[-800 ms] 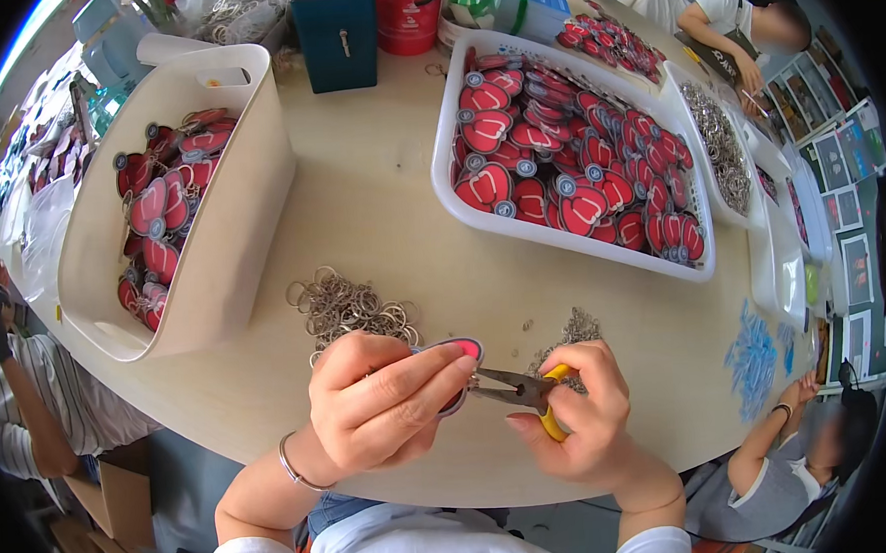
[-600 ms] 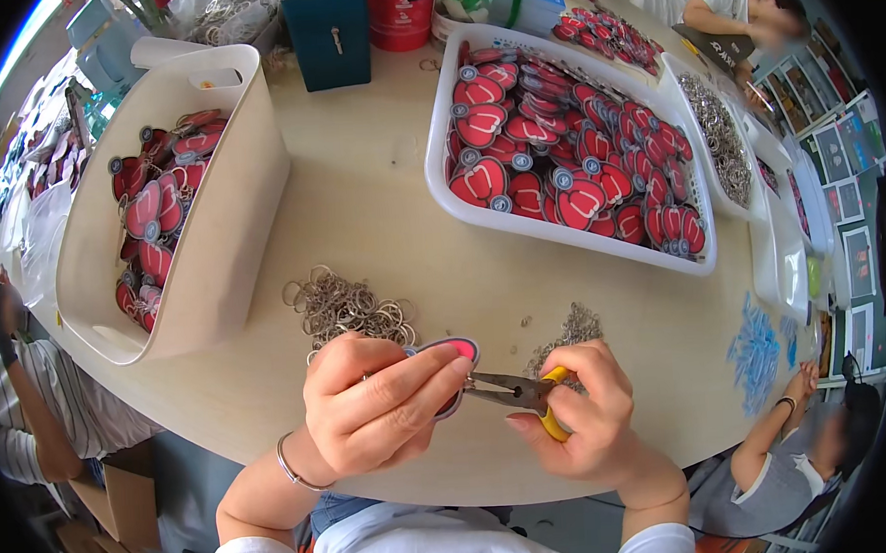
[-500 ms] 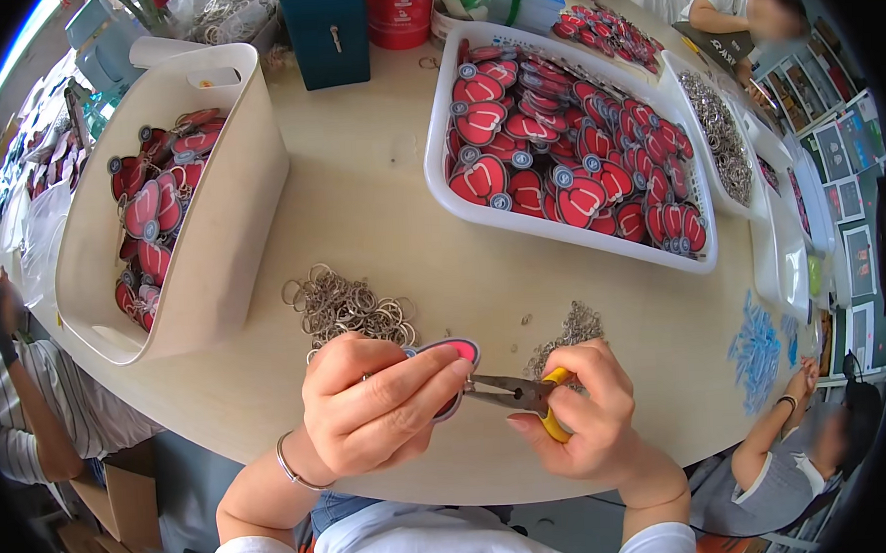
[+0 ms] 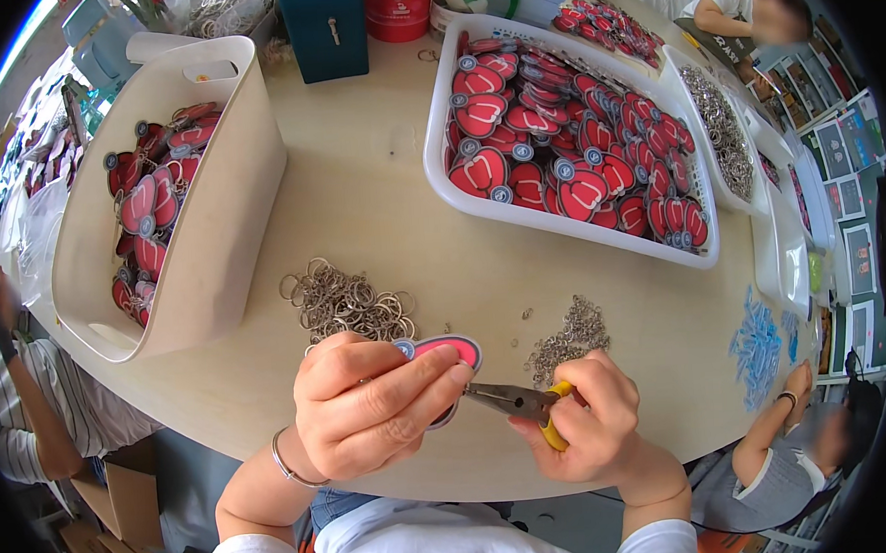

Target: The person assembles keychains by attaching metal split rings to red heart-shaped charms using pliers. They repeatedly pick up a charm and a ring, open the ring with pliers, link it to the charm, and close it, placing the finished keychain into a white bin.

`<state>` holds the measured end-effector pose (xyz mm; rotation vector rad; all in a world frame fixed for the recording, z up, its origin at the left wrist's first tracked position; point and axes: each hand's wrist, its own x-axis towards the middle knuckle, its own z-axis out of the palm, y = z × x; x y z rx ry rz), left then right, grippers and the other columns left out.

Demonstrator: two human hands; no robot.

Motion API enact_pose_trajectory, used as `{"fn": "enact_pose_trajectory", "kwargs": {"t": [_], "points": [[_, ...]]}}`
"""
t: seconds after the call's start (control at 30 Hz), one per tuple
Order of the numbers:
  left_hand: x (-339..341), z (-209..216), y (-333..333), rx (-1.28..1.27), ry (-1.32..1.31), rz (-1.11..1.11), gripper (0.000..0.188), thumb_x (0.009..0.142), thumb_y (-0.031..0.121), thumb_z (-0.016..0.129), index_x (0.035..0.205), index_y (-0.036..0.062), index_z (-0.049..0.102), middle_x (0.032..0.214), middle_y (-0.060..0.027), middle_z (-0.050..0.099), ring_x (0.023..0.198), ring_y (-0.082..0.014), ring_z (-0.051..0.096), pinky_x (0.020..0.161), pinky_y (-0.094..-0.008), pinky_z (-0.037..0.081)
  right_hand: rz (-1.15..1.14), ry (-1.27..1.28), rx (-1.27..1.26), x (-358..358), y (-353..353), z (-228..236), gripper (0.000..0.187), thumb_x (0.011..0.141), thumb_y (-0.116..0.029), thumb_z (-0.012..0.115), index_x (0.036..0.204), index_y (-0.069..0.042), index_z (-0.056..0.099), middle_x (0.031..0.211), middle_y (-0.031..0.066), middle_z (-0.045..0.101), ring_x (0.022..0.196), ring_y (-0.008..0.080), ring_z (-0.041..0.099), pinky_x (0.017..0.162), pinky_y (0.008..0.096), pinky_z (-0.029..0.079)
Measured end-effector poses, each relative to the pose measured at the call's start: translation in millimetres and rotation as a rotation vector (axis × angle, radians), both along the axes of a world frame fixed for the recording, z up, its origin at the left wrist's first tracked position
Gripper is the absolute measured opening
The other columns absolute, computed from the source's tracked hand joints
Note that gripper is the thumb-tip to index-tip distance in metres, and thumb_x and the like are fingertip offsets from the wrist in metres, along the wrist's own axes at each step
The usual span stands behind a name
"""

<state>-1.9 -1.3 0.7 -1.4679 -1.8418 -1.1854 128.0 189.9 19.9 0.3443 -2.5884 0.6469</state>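
Note:
My left hand pinches a red, grey-edged flat charm by its side, its fingers covering much of it. My right hand is wrapped around yellow-handled pliers. The pliers' tips point left and meet the charm's edge by my left fingertips; what lies between the jaws is too small to make out. Just beyond my left hand lies a heap of metal split rings. A pile of small metal links lies beyond my right hand.
A cream bin of charms stands at left, a white basket heaped with charms at far right. Behind are a teal box and red container. Blue strips lie right. Other people sit around the table.
The pliers' jaws have drawn closer together, and my right hand has shifted slightly. My left hand still holds the charm in nearly the same place.

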Motion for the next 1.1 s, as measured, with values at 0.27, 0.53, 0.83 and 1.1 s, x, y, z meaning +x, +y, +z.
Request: {"fn": "enact_pose_trajectory", "kwargs": {"t": [0.27, 0.53, 0.83, 1.1], "points": [[-8.9, -1.2, 2.9, 0.018, -0.054, -0.027, 0.039, 0.057, -0.002, 0.062, 0.094, 0.0036, 0.073, 0.093, -0.0056, 0.071, 0.068, -0.02, 0.055, 0.059, -0.0286, 0.048, 0.019, -0.055, -0.071, -4.4, 0.1, -9.9, 0.032, 0.063, -0.012, 0.081, 0.063, -0.002, 0.05, 0.079, 0.0115, 0.051, 0.057, 0.0236, 0.049, 0.046, 0.0332, 0.041], [-37.1, 72.5, -34.6, -0.099, 0.245, 0.506, 0.028, 0.067, -0.004, 0.064, 0.094, 0.0032, 0.071, 0.087, -0.0075, 0.067, 0.079, -0.0242, 0.062, 0.069, -0.0344, 0.05, -0.124, -0.136, -0.401, -8.4, 1.7, -6.8, 0.02, 0.076, -0.017, 0.075, 0.077, 0.001, 0.064, 0.091, 0.0104, 0.054, 0.08, 0.0266, 0.052, 0.07, 0.0358, 0.044], [-143.5, 116.8, -89.7, -0.919, -0.25, 0.99, 0.011, 0.08, 0.008, 0.066, 0.086, -0.0018, 0.064, 0.087, -0.0157, 0.064, 0.082, -0.032, 0.062, 0.073, -0.0392, 0.049, -0.292, -0.062, -0.483, -1.2, 27.5, -36.2, 0.013, 0.084, -0.011, 0.067, 0.085, 0.002, 0.067, 0.093, 0.0067, 0.056, 0.086, 0.0198, 0.054, 0.075, 0.03, 0.044], [-87.8, 75.3, 74.1, -0.672, 0.022, 0.171, 0.034, 0.082, 0.017, 0.067, 0.113, 0.0044, 0.063, 0.112, -0.0115, 0.064, 0.109, -0.0303, 0.056, 0.092, -0.0404, 0.047, -0.508, -0.207, -0.641, -4.0, 42.4, -56.3, 0.013, 0.077, -0.009, 0.072, 0.087, -0.002, 0.068, 0.095, 0.0086, 0.055, 0.094, 0.0259, 0.054, 0.083, 0.0362, 0.044]]}}
